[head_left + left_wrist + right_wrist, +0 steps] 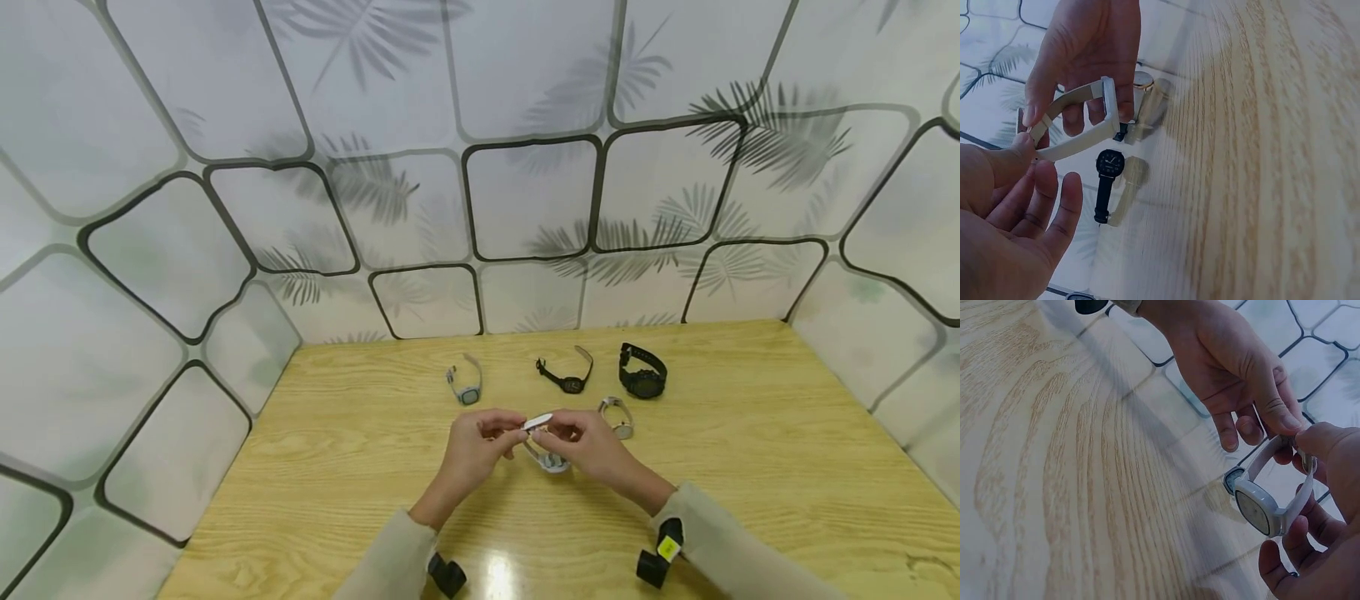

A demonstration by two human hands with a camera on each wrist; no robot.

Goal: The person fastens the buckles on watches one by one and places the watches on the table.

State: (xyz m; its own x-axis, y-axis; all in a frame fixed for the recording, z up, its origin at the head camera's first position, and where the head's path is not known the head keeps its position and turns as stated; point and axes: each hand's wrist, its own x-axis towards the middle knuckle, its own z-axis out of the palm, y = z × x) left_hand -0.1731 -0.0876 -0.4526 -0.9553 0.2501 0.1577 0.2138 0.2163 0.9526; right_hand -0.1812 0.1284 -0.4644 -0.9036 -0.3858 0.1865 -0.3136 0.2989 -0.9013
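A white wristwatch (553,462) is held above the table with its dial hanging down and its strap bent into a loop. My left hand (474,446) pinches the strap near its ends between thumb and finger. From the other side my right hand (592,448) pinches the strap beside it. The left wrist view shows the white strap (1075,144) closed into a loop between the thumbs. Turned partly sideways, the white watch case (1257,503) shows in the right wrist view. Fingers partly hide the spot where the strap ends meet.
Behind the hands on the wooden table (337,467) lie a light grey-blue watch (469,396), a small black watch (572,385) and a large black watch (647,383). Close to my right hand lies a pale-strapped round watch (624,431). Patterned walls (532,200) enclose the table's back and sides.
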